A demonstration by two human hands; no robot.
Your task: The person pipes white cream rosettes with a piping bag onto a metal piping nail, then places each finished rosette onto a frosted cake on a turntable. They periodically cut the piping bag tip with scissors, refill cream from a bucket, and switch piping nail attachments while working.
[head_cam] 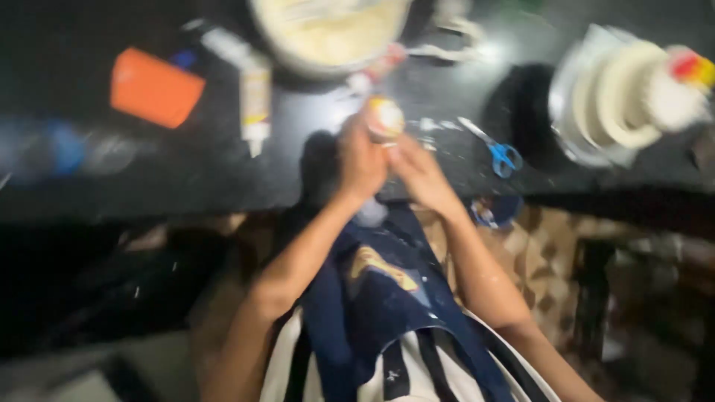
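Note:
The picture is blurred by motion. Both my hands meet over the edge of a black counter (223,171). My left hand (360,160) wraps around a small round container (384,117) with a pale, orange-rimmed top. My right hand (419,170) presses against the same container from the right side. I wear a dark blue apron over a striped shirt.
On the counter stand a big bowl of pale batter (328,33), an orange cup (155,87), a white tube-shaped bottle (255,100) and blue-handled scissors (499,152). A stack of white plates (622,97) sits at the right. A blue-capped clear bottle (67,149) lies at the left.

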